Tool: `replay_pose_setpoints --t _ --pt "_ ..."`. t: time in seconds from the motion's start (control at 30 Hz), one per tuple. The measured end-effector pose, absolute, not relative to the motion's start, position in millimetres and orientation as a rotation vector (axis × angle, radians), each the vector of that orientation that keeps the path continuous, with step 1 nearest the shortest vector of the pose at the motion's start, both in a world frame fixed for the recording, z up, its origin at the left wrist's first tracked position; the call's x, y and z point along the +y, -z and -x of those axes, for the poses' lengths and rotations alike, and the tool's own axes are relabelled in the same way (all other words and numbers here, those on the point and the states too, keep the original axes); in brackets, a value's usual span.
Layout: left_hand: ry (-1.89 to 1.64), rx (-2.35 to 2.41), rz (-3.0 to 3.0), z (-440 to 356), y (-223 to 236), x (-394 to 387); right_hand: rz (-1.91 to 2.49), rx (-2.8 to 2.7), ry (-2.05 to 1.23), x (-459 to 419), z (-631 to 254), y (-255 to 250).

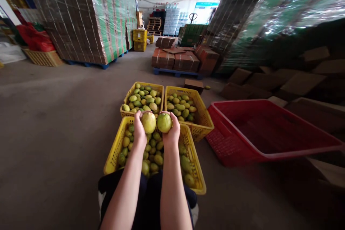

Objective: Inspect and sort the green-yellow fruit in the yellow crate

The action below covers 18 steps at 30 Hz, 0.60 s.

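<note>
My left hand (138,129) is wrapped round the outer side of a smooth, roundish yellow fruit (148,122). A similar but greener fruit (164,123) sits in my right hand (174,131). Both fruits are held up side by side, slightly apart, with the stem ends upward; their exact kind I cannot make out. Below my hands stands a yellow crate (114,151) of green and yellow oval fruits (153,158), partly hidden by my forearms. Just beyond are a left yellow crate (126,95) and a right yellow crate (203,115), both holding more such fruits.
A large red basket (237,154) lies to the right, near loose cardboard boxes (299,82). Ahead, flattened cartons (185,61) are stacked on a blue pallet (175,73). Tall wrapped pallet stacks (113,18) flank the floor. A small brown box (194,85) sits behind the crates.
</note>
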State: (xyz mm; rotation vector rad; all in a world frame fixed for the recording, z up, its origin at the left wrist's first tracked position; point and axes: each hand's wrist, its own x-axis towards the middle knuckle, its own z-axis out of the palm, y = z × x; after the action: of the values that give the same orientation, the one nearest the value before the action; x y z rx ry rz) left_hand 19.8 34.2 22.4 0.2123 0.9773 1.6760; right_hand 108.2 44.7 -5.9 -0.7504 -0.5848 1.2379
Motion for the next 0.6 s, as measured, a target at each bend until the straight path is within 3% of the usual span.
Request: replay_pose_setpoints --t 0.23,0.43,0.6 --pt "-1.562 0.969 -0.196 -13 -17 41 0.985 -0.598 -1.056 50 -99 10" --pt "-1.46 0.807 -0.111 1 -24 31 0.93 -0.219 -1.444 46 -93 -11" --pt "-1.39 0.811 0.097 2 -22 22 0.875 -0.004 -1.569 41 -93 -20"
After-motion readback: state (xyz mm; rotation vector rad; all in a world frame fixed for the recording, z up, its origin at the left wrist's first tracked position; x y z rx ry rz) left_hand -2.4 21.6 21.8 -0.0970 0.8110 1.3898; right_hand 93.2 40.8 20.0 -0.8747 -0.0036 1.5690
